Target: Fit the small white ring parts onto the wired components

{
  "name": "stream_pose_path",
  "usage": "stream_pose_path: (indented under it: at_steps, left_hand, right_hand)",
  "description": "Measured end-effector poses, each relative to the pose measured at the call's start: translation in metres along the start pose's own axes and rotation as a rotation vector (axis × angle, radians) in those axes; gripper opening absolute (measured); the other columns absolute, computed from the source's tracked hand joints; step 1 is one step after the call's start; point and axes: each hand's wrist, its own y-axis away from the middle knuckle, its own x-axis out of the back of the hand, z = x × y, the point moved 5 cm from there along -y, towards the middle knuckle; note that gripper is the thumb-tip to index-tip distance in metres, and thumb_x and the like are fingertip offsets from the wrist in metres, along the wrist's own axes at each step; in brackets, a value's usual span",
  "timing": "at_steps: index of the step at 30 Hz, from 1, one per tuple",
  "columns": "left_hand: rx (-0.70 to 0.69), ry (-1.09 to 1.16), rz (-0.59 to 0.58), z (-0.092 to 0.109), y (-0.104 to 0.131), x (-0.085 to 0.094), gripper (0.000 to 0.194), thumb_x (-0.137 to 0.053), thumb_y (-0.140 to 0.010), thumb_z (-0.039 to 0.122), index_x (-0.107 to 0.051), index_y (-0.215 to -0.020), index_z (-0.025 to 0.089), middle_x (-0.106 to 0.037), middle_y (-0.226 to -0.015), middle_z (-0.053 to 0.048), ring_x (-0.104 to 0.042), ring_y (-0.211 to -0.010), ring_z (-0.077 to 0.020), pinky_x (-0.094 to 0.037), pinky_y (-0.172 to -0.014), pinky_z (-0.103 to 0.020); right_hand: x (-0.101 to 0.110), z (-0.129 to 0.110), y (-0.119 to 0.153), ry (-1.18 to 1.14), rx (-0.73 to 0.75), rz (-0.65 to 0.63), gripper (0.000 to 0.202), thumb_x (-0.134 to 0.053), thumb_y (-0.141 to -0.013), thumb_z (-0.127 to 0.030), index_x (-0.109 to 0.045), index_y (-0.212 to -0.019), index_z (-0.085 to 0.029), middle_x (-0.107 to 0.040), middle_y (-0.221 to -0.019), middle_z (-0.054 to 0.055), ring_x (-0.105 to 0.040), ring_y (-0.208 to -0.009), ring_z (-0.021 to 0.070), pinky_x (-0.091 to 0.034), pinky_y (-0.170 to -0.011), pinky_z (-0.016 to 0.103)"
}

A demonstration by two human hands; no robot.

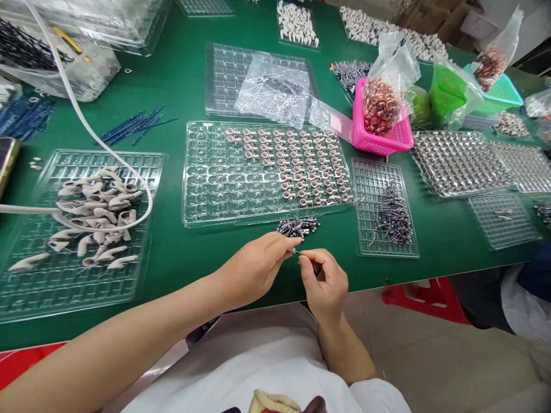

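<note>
While the left fingers (279, 249) and right fingers (322, 258) are pinching a small part (296, 251) between them, a pile of wires (297, 227) is lying just beyond. Farther off, pale pieces (288, 195) are occupying the right side of the tray (215, 219), its left cells (215, 178) showing bare.

Bright, even, cool-white light here, seemingly from overhead, throwing hard white glints off the clear plastic trays (196, 212) and the crinkled bag (275, 86), with only soft shadows on the green desk (172, 246). The middle reads fairly sharp, though the tiny piece at the fingertips is hard to resolve, and the outer edges look stretched and softer.
</note>
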Motion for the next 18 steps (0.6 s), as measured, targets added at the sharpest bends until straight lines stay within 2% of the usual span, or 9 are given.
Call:
stream_pose_path:
  at_steps: [3, 8, 13, 18]
  left_hand:
    - [-0.062, -0.052, 0.013, 0.0005, 0.0015, -0.0007, 0.033, -0.040, -0.096, 0.005, -0.051, -0.127, 0.009, -0.066, -0.101, -0.013, -0.060, -0.090, -0.0201, -0.055, -0.074, -0.032]
    - [-0.115, -0.143, -0.030, 0.0024, 0.0015, -0.0002, 0.036, -0.039, -0.092, -0.001, -0.053, -0.124, 0.005, -0.065, -0.099, -0.016, -0.057, -0.088, -0.0215, -0.056, -0.071, -0.034]
    - [-0.121, -0.212, -0.066, 0.0045, -0.0012, 0.0014, 0.038, -0.037, -0.091, -0.002, -0.056, -0.123, 0.005, -0.066, -0.099, -0.015, -0.055, -0.088, -0.0228, -0.056, -0.072, -0.036]
    - [-0.119, -0.225, -0.053, 0.0031, -0.0007, 0.0013, 0.037, -0.037, -0.091, -0.002, -0.056, -0.123, 0.003, -0.066, -0.100, -0.015, -0.055, -0.088, -0.0225, -0.057, -0.074, -0.037]
  right_hand:
    - [-0.0005, -0.0015, -0.0015, -0.006, 0.019, -0.009, 0.008, -0.059, -0.090, -0.016, -0.064, -0.091, -0.021, -0.065, -0.076, -0.001, -0.056, -0.064, 0.0106, -0.045, -0.059, 0.023]
    - [-0.0016, -0.0023, -0.0024, -0.013, 0.034, -0.026, 0.009, -0.059, -0.089, -0.013, -0.064, -0.089, -0.020, -0.065, -0.076, -0.001, -0.055, -0.065, 0.0101, -0.044, -0.059, 0.023]
    - [-0.0033, -0.0031, -0.0029, 0.017, 0.057, -0.044, 0.008, -0.059, -0.089, -0.013, -0.064, -0.089, -0.020, -0.064, -0.075, -0.001, -0.055, -0.065, 0.0107, -0.044, -0.059, 0.024]
    - [-0.0032, -0.0031, -0.0025, 0.031, 0.066, -0.039, 0.009, -0.059, -0.089, -0.013, -0.063, -0.090, -0.020, -0.065, -0.076, -0.001, -0.056, -0.065, 0.0108, -0.045, -0.059, 0.024]
